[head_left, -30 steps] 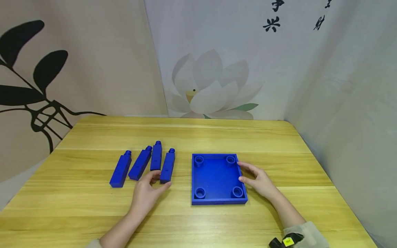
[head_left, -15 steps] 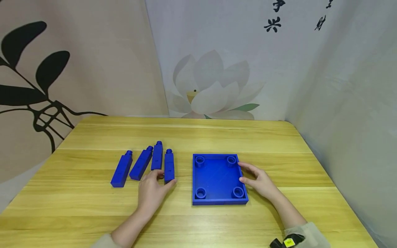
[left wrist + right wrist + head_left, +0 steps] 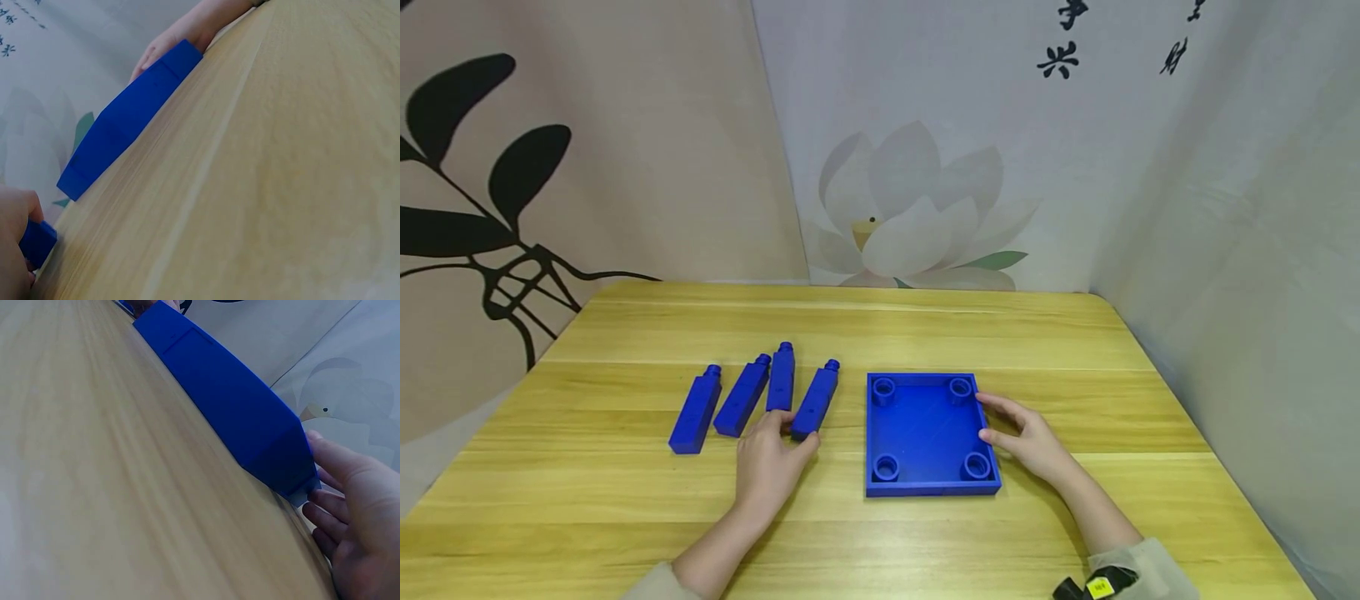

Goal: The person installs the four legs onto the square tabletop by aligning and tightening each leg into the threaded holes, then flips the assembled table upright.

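Note:
In the head view, my left hand pinches the near end of a blue square leg with a round knobbed tip, the rightmost of a group. Its blue end shows between thumb and fingers in the left wrist view. The leg lies tilted, tip pointing away and to the right. My right hand touches the right side of a shallow square blue tray with a round socket in each corner. In the right wrist view, the thumb lies at the tray's upper edge and the other fingers at its side.
Three similar blue legs lie left of the held one: a far-left leg, a slanted leg and an upright-pointing leg. All lie on the wooden table. A printed curtain hangs behind the table.
The rightmost leg, pinched by my left hand, has turned so its tip swings right. The left hand has shifted slightly right. The tray and right hand stay in place.

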Action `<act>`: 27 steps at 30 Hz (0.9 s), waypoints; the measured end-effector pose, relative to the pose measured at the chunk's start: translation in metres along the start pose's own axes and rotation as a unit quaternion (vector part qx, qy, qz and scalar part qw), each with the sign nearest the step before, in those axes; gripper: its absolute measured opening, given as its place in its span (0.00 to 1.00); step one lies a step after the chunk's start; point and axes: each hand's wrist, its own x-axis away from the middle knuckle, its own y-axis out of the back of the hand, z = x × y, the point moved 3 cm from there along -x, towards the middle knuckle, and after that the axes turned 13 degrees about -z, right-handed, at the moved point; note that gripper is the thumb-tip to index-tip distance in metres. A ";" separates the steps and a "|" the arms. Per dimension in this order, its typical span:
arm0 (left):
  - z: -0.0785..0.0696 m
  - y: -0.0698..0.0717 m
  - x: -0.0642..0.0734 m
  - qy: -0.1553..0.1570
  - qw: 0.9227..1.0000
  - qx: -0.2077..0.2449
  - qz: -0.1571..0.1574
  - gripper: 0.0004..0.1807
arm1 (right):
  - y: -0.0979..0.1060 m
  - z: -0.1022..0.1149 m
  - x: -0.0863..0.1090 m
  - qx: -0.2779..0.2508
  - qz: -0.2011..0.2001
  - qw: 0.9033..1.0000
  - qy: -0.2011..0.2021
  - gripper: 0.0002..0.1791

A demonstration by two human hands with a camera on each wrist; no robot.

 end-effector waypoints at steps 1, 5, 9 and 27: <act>0.000 0.000 0.000 -0.002 1.000 0.001 -0.001 0.21 | 0.000 0.000 0.000 -0.001 0.000 1.000 0.000 0.28; 0.001 -0.001 0.000 -0.009 1.000 0.002 -0.004 0.21 | 0.000 0.000 0.000 -0.003 0.000 1.000 0.003 0.29; 0.002 -0.001 0.000 -0.009 1.000 0.005 -0.005 0.20 | 0.000 0.000 0.000 -0.005 0.001 1.000 0.002 0.29; 0.001 0.003 -0.002 -0.006 0.999 0.043 -0.017 0.16 | 0.000 0.000 0.000 -0.007 0.002 1.000 -0.003 0.29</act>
